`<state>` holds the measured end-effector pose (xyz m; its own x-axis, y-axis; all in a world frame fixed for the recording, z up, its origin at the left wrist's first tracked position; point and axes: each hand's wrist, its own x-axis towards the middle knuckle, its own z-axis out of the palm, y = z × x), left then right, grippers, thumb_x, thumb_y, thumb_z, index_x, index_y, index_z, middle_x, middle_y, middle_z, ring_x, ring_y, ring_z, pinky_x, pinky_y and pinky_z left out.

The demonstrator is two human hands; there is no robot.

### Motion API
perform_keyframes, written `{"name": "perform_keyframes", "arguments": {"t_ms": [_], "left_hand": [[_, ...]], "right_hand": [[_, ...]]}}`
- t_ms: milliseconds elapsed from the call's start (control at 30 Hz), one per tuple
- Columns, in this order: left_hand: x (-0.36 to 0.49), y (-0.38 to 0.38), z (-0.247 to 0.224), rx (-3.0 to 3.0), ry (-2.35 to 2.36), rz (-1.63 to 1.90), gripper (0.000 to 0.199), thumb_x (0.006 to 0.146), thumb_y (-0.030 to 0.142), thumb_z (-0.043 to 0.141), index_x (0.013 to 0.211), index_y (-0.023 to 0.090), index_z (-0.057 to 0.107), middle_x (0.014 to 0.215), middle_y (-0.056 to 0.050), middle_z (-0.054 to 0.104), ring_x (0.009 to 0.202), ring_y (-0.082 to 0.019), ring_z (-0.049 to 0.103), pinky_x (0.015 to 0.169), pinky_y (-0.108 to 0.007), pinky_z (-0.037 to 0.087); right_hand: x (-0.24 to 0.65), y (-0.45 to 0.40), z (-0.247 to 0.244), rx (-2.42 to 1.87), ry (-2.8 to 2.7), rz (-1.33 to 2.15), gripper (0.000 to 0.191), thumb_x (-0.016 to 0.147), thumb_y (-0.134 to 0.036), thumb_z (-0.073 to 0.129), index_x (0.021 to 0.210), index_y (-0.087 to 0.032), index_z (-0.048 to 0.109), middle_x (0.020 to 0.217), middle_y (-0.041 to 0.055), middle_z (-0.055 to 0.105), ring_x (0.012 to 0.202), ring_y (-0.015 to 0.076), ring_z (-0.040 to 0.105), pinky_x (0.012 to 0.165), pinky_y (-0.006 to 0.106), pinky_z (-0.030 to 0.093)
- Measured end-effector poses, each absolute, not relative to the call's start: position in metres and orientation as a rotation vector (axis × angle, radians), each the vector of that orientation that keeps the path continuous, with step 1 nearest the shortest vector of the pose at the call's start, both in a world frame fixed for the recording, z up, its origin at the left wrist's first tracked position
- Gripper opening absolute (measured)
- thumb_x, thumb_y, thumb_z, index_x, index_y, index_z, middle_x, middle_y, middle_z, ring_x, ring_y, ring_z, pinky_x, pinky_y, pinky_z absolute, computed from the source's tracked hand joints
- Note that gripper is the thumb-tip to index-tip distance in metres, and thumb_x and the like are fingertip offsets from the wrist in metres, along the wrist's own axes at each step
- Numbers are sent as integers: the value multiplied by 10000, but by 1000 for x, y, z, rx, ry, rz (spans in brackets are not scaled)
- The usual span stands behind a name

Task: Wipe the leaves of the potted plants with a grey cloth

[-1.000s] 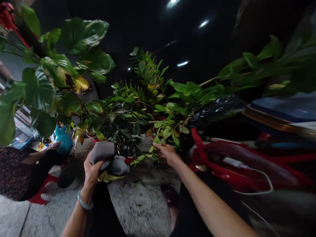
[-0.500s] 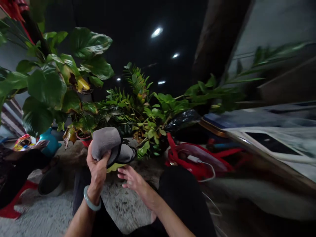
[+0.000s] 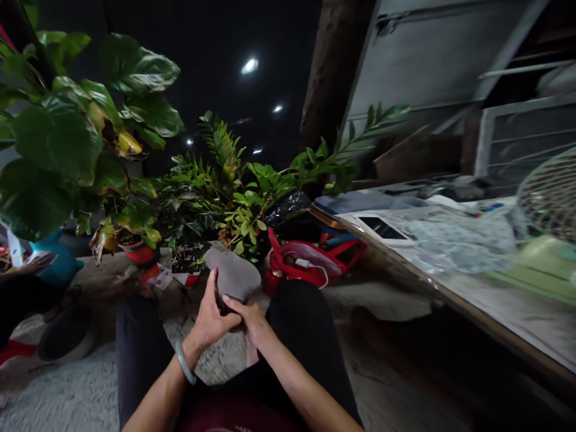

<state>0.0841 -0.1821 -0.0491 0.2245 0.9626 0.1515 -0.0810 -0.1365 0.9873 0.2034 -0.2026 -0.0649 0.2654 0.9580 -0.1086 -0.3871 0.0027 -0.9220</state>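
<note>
In front of my knees is a soft grey plush piece (image 3: 234, 273), rounded and somewhat slipper-like; its exact kind is unclear. My left hand (image 3: 211, 318) holds its left lower edge, index finger along the side and thumb reaching towards the right hand. My right hand (image 3: 252, 321) grips the lower edge, its thumb lying on the near face and its other fingers mostly hidden. Both hands nearly meet beneath the piece. Below the right hand shows a small pinkish strip (image 3: 251, 354); whether it is attached cannot be made out.
A red bag (image 3: 333, 273) with a white cable stands beyond my right knee. On the right, a table (image 3: 477, 300) holds a white-framed device (image 3: 382, 231), crumpled plastic and a green fan (image 3: 544, 252). Potted plants (image 3: 243, 198) line the back. A grey bucket (image 3: 63, 339) and another person's arm are left.
My right hand, earlier apart with spread fingers, now grips the grey plush piece. The piece has turned, showing a broad face and no dark trim. My view has swung right.
</note>
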Motion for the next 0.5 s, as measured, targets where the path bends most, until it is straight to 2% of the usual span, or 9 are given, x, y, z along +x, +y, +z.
{"name": "perform_keyframes", "arguments": {"t_ms": [100,167,233,300,367,500], "left_hand": [[79,-169,-54,917,885,1094,908,623,393,817,1450,232,480,1361,-127,656,1212,-336,633,919,-406,532],[76,-158,-60,704,901,1087,701,650,475,800,1278,228,610,1194,-105,727,1037,-302,694,758,-357,543],[73,-149,-64,638,873,1118,513,597,424,862,1030,199,704,1037,-85,762,943,-261,702,748,-320,530],[71,-143,-68,624,843,1146,403,537,335,908,863,182,728,914,-65,772,876,-224,697,786,-297,521],[69,-137,-70,611,854,1146,379,506,306,920,813,175,742,837,-49,768,794,-198,682,772,-290,516],[63,-123,-74,618,979,1212,381,476,309,907,797,173,754,706,2,720,622,-136,588,580,-244,441]], "right_hand": [[208,-203,-69,-1201,-679,1160,503,507,-419,898,912,-156,759,876,99,808,850,312,741,806,402,571],[210,-204,-72,-1253,-699,1139,506,500,-402,895,921,-152,764,871,86,808,831,288,736,802,380,564],[212,-206,-76,-1302,-744,1163,494,502,-394,894,916,-153,772,854,74,806,818,272,729,786,360,557],[212,-208,-80,-1331,-773,1252,465,507,-412,901,871,-151,777,807,65,799,781,258,721,746,342,552],[212,-209,-84,-1297,-728,1383,445,525,-453,905,827,-155,773,769,56,793,748,241,719,724,326,555],[208,-205,-89,-1152,-410,1638,418,562,-467,910,819,-175,756,738,34,792,737,230,749,746,323,590]]}}
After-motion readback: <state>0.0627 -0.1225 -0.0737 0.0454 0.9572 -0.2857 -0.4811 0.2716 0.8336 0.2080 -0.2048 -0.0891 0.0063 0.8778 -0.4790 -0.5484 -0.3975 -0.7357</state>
